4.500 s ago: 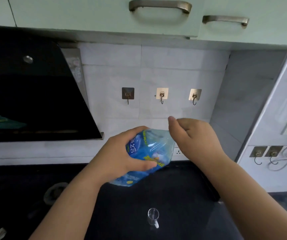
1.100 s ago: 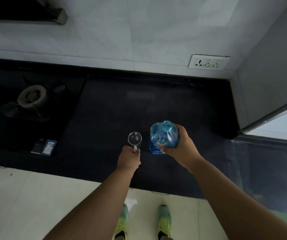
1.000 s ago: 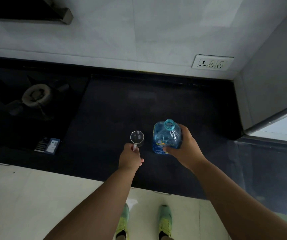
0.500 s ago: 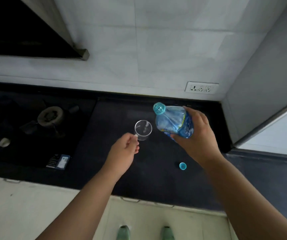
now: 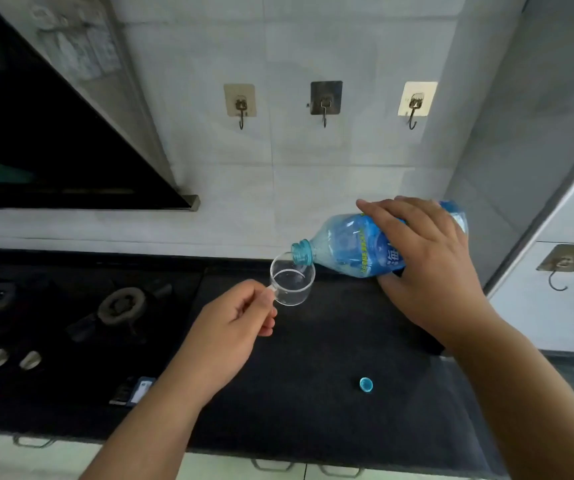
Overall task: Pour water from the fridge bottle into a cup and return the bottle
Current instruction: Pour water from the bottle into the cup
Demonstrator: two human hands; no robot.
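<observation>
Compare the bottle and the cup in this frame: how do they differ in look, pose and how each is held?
The bottle is blue-tinted with a printed label; the cup is clear and plain. The bottle lies tipped nearly sideways, its mouth at the cup's rim, while the cup stays upright. The right hand wraps the bottle's body from above; the left hand pinches the cup's small handle. The bottle is much larger than the cup. Both are see-through and held above the dark counter.

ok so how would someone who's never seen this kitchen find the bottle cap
Start at the black countertop right of the gas stove. Look near its front edge, below the right hand tipping the bottle. The bottle cap is the small round blue piece lying alone on the dark surface, the only bright thing there.
</observation>
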